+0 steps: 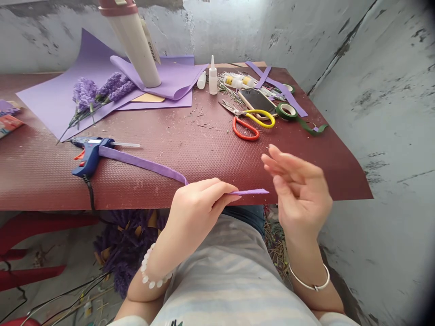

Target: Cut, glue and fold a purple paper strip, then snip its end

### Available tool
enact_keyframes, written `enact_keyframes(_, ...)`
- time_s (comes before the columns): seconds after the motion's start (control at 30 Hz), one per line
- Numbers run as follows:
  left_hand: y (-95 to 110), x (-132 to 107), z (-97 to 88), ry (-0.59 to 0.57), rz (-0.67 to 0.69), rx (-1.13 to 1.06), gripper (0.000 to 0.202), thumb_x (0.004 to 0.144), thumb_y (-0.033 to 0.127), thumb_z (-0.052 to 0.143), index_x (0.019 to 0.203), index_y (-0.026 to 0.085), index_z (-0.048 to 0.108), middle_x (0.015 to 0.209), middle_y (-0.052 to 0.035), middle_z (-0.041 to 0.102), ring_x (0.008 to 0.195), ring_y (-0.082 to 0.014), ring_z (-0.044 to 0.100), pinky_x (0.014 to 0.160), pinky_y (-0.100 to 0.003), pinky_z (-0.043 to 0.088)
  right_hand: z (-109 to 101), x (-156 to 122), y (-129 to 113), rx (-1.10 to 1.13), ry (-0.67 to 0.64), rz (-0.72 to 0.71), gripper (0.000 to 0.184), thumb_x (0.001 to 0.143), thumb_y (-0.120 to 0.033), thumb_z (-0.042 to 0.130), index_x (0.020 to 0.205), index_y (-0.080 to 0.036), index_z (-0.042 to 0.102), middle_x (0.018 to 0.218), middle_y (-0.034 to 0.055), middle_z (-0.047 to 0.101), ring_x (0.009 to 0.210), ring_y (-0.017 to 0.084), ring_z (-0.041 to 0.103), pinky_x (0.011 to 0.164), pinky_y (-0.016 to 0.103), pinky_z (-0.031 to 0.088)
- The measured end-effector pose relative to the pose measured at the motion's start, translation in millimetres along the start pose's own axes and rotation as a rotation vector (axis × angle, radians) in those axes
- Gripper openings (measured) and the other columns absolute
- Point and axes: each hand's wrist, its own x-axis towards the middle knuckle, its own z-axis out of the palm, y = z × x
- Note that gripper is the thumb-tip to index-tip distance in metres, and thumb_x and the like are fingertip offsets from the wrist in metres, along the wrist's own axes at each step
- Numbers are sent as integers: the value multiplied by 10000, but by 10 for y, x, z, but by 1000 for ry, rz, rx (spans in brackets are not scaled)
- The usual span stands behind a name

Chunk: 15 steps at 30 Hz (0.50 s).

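Observation:
My left hand [197, 206] pinches a long purple foam strip [142, 163] near its end, just off the table's front edge. The strip runs back across the dark red table [204, 149] and lies over a blue glue gun [90, 154]. A short tip of the strip pokes out to the right of my fingers. My right hand [299, 190] hovers beside that tip with fingers stretched out and slightly apart, holding nothing.
Scissors with red and yellow handles [249, 122], a phone [256, 99], green floral tape [287, 111], small glue bottles [213, 77], purple foam sheets [61, 97] and finished lavender stems [98, 93] lie at the back. A white tube [136, 43] stands upright. More purple flowers [125, 244] lie under the table.

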Motion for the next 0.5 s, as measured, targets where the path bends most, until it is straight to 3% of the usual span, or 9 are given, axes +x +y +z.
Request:
enact_keyframes(0.1,-14,2,3,14,19,7,109,985,215,686,898,191,746,800,10,784,693,-117,708,638,-216,496,-93,0,9,-48,-353,1,235,958,-342,733,1180,-302,795,1173,42,825,1021,259,798,874,394,670)
enact_keyframes(0.17,-23,4,6,24,10,1,96,975,207,699,892,192,744,800,13,786,692,-116,710,627,-212,491,-163,20,26,-111,-488,-30,250,894,-339,812,1140,-301,815,1064,34,847,897,245,805,772,359,675)
enact_keyframes(0.33,-29,1,16,26,-20,-20,53,946,162,728,900,185,742,810,19,794,696,-114,717,640,-205,490,-168,50,9,-215,-478,-162,309,830,-267,873,1130,-292,803,1029,27,845,862,227,788,815,361,652)
enact_keyframes(0.43,-17,7,20,-1,10,-66,71,941,172,736,871,183,733,792,28,785,677,-103,708,634,-196,486,-118,28,-20,-237,-442,-185,148,884,-204,812,1008,-287,814,915,-1,834,787,190,766,743,318,626)
enact_keyframes(0.5,-12,11,10,-24,20,-105,87,944,189,736,858,185,725,774,36,777,662,-98,700,631,-193,486,-107,24,-25,-239,-413,-122,104,917,-191,772,920,-285,816,845,-16,822,726,171,750,682,295,604)
